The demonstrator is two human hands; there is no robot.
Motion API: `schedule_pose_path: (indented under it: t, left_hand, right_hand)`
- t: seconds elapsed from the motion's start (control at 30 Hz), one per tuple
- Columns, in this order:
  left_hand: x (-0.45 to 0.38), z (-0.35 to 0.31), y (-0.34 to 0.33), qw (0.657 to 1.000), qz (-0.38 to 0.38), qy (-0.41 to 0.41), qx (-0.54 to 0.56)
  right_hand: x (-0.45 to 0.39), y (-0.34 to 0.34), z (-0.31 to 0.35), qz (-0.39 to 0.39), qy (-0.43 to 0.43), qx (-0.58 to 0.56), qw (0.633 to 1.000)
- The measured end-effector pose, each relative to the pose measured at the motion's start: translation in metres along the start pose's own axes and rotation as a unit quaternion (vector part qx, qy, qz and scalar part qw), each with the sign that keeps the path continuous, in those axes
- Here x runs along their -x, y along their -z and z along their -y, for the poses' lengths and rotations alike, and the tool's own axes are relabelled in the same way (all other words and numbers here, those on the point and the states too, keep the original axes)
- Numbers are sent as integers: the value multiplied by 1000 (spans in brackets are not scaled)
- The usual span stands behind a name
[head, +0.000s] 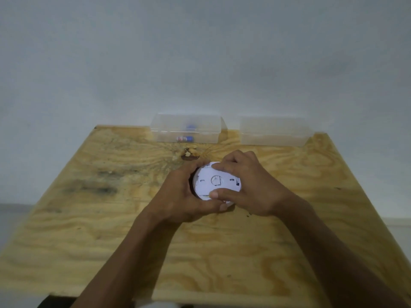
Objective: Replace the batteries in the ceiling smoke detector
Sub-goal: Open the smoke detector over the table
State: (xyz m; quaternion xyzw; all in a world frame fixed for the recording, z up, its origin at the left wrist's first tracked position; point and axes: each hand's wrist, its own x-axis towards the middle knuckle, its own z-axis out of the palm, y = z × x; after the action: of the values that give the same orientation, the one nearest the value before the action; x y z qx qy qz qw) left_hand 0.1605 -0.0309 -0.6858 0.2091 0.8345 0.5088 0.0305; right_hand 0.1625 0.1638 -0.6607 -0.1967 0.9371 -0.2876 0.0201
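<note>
While both hands are closing around the smoke detector (216, 182), the person is holding it just above the plywood table (111, 241), its flat white back turned up toward the camera. The left hand (185, 196) is cupping the left rim, fingers wrapping over the far edge and the thumb curling under the near edge. The right hand (251, 185) is clamping the opposite side, its forefinger lying across the top of the white disc and its thumb pressing on the lower part of the face. Between the two hands, a round raised mark and two small slots are showing on the detector's back; whether the disc is resting on the wood or hanging slightly clear of it is hard to tell.

Just beyond the left hand's knuckles, a dark knot (189, 153) is showing in the wood grain. Farther out past that, a clear plastic box (188, 131) is sitting at the table's far edge, with batteries (184, 138) in blue and white lying inside. Beyond the right hand, well apart from it, a second clear box (274, 131) is sitting beside the first, against the pale wall (200, 52). Dark smudges (97, 185) are staining the plywood away to the left of the left hand.
</note>
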Motion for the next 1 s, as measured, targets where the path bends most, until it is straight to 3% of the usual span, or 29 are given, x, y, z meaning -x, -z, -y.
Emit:
schedule_pose_path:
  t: [0.47, 0.67, 1.0]
  left_hand:
    - [-2, 0, -1, 999, -40, -32, -5]
    - [0, 2, -4, 998, -45, -36, 15]
    - [1, 1, -5, 997, -51, -47, 22]
  right_hand:
    - [-16, 21, -2, 116, 61, 41, 991]
    - [-11, 26, 6, 101, 104, 68, 987]
    - [-7, 36, 18, 156, 93, 190, 965]
